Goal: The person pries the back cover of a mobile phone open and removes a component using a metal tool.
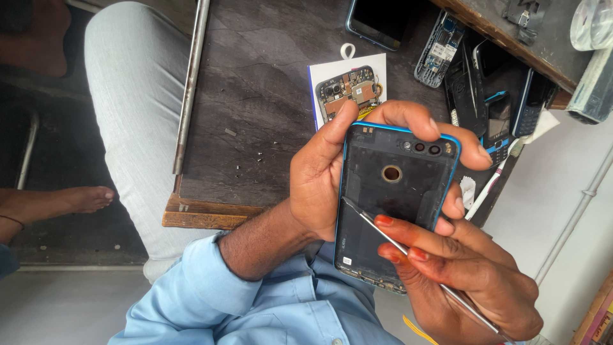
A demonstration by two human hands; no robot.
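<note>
The blue-edged phone back cover (396,204) is gripped above the desk (255,96) by the left hand (319,172), inner face up for access. A thin metal tool (408,252), pinched in the right hand (466,281), is pressed against its edge.

Just one view here, head-mounted, looking steeply down and sitting really close over the hands. The dark scratched wooden bench (255,96) takes up the far part of the frame, the light blue shirt sleeve (211,287) the near edge.
</note>
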